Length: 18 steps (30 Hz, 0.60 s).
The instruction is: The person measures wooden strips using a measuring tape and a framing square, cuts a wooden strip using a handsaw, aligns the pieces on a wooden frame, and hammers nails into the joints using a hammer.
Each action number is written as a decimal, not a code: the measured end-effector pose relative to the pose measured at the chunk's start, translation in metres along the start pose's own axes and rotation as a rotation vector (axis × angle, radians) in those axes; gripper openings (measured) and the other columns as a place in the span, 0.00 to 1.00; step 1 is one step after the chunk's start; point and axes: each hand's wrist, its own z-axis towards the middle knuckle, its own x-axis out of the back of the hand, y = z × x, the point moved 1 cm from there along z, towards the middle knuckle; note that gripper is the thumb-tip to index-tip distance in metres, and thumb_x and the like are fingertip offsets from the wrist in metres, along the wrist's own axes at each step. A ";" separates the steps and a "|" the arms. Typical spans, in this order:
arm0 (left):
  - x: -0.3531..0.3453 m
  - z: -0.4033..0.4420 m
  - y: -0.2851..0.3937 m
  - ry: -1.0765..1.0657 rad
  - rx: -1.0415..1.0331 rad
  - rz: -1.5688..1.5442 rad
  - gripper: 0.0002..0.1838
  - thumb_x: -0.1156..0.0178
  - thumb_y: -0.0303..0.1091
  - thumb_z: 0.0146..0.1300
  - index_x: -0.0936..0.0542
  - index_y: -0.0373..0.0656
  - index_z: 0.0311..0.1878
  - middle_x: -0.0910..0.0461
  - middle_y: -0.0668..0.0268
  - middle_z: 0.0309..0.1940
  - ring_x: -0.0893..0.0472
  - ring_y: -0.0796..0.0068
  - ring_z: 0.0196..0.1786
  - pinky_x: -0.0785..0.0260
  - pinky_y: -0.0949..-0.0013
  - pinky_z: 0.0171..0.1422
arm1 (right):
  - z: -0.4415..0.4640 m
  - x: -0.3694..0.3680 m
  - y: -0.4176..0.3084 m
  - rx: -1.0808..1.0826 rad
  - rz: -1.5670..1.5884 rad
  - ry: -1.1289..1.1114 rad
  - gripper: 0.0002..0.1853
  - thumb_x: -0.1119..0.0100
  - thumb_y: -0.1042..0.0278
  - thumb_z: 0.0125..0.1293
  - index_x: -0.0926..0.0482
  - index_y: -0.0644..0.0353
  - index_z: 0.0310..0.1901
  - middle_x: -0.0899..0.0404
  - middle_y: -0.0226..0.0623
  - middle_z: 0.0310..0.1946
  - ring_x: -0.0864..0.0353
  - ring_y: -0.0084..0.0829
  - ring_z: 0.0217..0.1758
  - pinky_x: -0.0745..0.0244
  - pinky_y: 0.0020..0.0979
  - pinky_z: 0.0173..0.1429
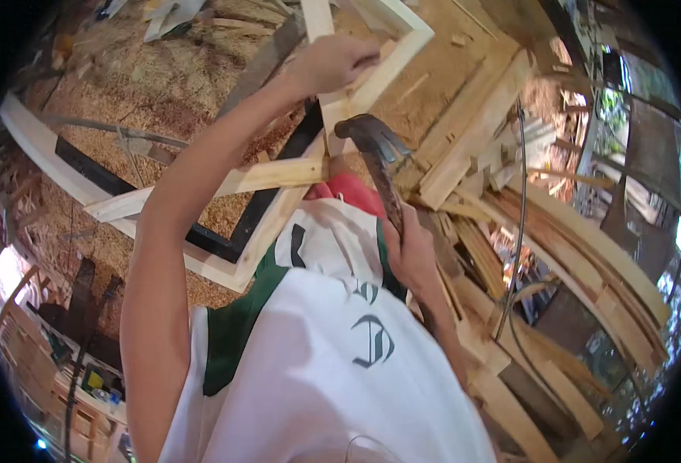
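My right hand (414, 251) is wrapped round the handle of a claw hammer (379, 150) in front of my body. The hammer's dark metal head is raised near the corner of a pale wooden frame (391, 65). My left hand (333, 63) is a closed fist over a rail of that frame; what its fingers hold, if anything, is hidden. Below my left forearm a light wood strip (275, 176) lies across. Another wooden frame (225, 266), with a black inner edge (225, 239), is on the left.
Sawdust (148, 92) covers the ground at the left. Stacked boards (587, 262) and a thick timber (475, 127) lie to the right. A thin cable (519, 201) hangs there. Wooden furniture (86, 417) stands at the lower left.
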 end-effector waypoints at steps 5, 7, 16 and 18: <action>-0.005 -0.005 0.000 0.047 -0.046 -0.022 0.12 0.40 0.39 0.71 0.17 0.48 0.52 0.16 0.56 0.35 0.17 0.52 0.38 0.25 0.55 0.41 | -0.047 0.033 -0.019 0.268 0.248 0.289 0.13 0.42 0.71 0.70 0.30 0.67 0.50 0.20 0.58 0.32 0.18 0.57 0.32 0.25 0.46 0.36; 0.002 -0.006 0.006 -0.032 0.003 -0.001 0.12 0.40 0.39 0.71 0.17 0.48 0.53 0.16 0.56 0.36 0.17 0.52 0.38 0.25 0.56 0.41 | -0.038 0.012 0.005 0.298 0.367 0.250 0.13 0.41 0.70 0.69 0.30 0.67 0.48 0.20 0.57 0.32 0.19 0.57 0.31 0.25 0.45 0.36; -0.007 -0.007 0.001 0.086 -0.032 -0.106 0.11 0.40 0.41 0.72 0.17 0.47 0.50 0.18 0.57 0.32 0.18 0.54 0.34 0.28 0.56 0.39 | -0.033 0.016 -0.029 0.238 0.048 0.314 0.17 0.41 0.68 0.71 0.29 0.69 0.55 0.19 0.58 0.33 0.17 0.59 0.36 0.23 0.44 0.39; -0.002 -0.010 0.003 0.053 0.005 -0.119 0.11 0.40 0.42 0.72 0.17 0.47 0.50 0.18 0.58 0.31 0.19 0.54 0.33 0.28 0.56 0.38 | -0.041 -0.010 0.010 0.132 0.229 0.426 0.18 0.41 0.67 0.70 0.30 0.70 0.55 0.19 0.61 0.34 0.19 0.64 0.38 0.24 0.46 0.39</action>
